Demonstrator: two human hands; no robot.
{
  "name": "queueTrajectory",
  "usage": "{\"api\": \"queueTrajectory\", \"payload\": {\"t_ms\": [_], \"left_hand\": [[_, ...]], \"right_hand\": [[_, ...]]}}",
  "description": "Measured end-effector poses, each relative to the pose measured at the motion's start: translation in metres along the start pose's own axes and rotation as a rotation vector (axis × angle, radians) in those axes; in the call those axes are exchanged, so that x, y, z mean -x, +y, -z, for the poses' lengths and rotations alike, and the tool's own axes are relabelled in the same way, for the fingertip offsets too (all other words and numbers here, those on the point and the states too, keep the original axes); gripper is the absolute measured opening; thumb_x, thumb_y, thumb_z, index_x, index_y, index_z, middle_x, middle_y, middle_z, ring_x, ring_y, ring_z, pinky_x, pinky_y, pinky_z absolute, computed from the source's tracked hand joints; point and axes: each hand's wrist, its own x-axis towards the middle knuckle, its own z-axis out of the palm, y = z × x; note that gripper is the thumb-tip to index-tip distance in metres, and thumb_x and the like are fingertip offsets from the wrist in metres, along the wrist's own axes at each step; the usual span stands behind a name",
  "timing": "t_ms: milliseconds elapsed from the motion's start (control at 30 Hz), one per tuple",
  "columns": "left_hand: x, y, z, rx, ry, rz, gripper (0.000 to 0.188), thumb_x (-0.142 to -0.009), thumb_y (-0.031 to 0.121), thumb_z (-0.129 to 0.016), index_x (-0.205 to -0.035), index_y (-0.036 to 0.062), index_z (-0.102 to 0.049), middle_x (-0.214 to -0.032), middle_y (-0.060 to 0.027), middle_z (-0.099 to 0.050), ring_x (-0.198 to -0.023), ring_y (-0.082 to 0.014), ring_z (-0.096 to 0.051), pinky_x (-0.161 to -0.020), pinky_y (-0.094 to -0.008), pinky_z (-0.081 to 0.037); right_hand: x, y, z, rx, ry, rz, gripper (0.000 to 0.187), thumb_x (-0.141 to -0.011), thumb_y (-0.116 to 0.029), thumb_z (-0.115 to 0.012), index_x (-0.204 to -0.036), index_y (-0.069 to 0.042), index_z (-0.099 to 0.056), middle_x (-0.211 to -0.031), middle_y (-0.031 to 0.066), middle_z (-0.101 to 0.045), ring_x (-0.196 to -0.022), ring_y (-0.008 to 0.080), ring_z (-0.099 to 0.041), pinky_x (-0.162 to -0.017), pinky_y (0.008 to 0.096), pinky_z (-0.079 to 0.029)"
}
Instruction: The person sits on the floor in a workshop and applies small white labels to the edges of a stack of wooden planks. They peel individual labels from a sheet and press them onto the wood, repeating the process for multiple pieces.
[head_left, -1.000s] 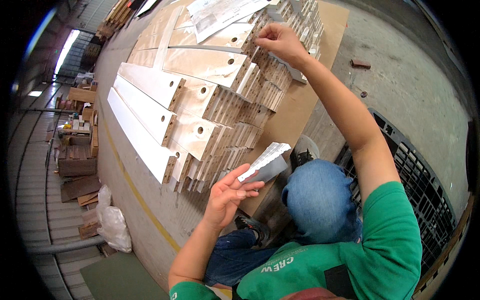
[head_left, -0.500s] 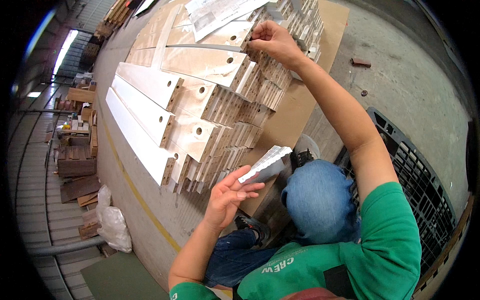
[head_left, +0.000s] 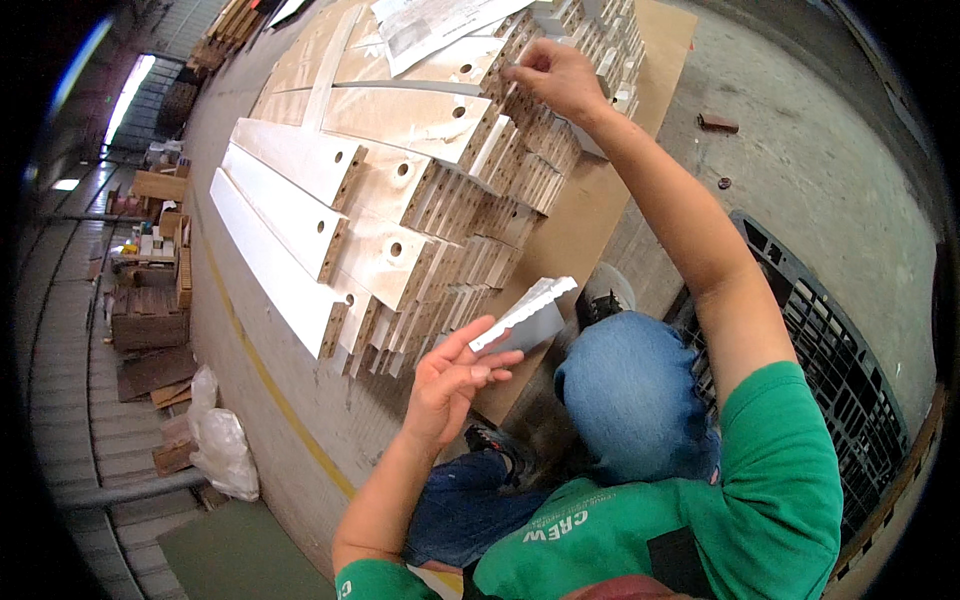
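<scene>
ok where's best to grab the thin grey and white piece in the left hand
Probably its free end, coming from the right: the thin grey and white piece juts out to the right of the left hand, which holds the other end. Its white edge looks crinkled, so a light pinch seems safer than a full grasp.

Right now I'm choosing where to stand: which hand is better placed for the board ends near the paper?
Probably the right hand: it is at those board ends, while the left hand is farther off, holding a silvery-white piece.
</scene>
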Motion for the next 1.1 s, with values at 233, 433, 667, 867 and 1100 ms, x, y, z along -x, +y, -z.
{"api": "queueTrajectory", "payload": {"t_ms": [233,433,667,867,1100], "left_hand": [[0.004,0.008,-0.002,-0.154,0.172,-0.163,0.044,-0.08,0.001,-0.056,-0.122,-0.0051,-0.044,-0.113,-0.0187,-0.055,-0.095,-0.0268,-0.061,-0.073,-0.0291,-0.051],[0.012,0.006,-0.01,-0.149,0.156,-0.252,0.041,-0.079,-0.001,-0.061,-0.118,-0.0031,-0.049,-0.105,-0.0152,-0.061,-0.089,-0.0206,-0.063,-0.072,-0.026,-0.05],[0.019,0.01,-0.008,-0.138,0.157,-0.242,0.032,-0.086,0.008,-0.056,-0.117,-0.0013,-0.051,-0.104,-0.0123,-0.062,-0.083,-0.0187,-0.064,-0.065,-0.0242,-0.05],[0.016,0.007,-0.006,-0.343,0.181,-0.25,0.033,-0.09,0.011,-0.052,-0.121,0.0009,-0.049,-0.097,-0.0081,-0.063,-0.083,-0.0149,-0.063,-0.064,-0.0233,-0.05],[0.015,0.001,-0.004,-0.597,0.211,-0.363,0.034,-0.09,0.003,-0.045,-0.124,0.0021,-0.042,-0.094,-0.0046,-0.061,-0.086,-0.0088,-0.058,-0.067,-0.0217,-0.049]], "right_hand": [[0.088,-0.073,0.037,-0.4,-0.628,-0.255,0.03,-0.077,-0.029,-0.069,-0.091,-0.004,-0.06,-0.08,0.0018,-0.063,-0.07,0.0075,-0.056,-0.059,0.0242,-0.045],[0.16,-0.116,0.054,-0.164,-0.811,0.396,0.033,-0.067,-0.004,-0.072,-0.098,-0.004,-0.062,-0.088,0.0057,-0.061,-0.084,0.0181,-0.053,-0.071,0.0303,-0.045],[0.155,-0.136,0.047,-0.081,-0.79,0.418,0.027,-0.062,0.001,-0.068,-0.087,-0.007,-0.064,-0.088,0.0063,-0.06,-0.084,0.0247,-0.051,-0.071,0.0341,-0.045],[0.151,-0.178,0.033,-0.132,-0.735,0.623,0.023,-0.063,-0.007,-0.069,-0.085,-0.006,-0.064,-0.086,0.0072,-0.057,-0.082,0.0256,-0.052,-0.071,0.0333,-0.045],[0.155,-0.186,0.013,-0.021,-0.768,0.857,0.014,-0.059,-0.012,-0.066,-0.069,-0.006,-0.057,-0.079,0.0071,-0.054,-0.079,0.0245,-0.051,-0.071,0.0321,-0.045]]}}
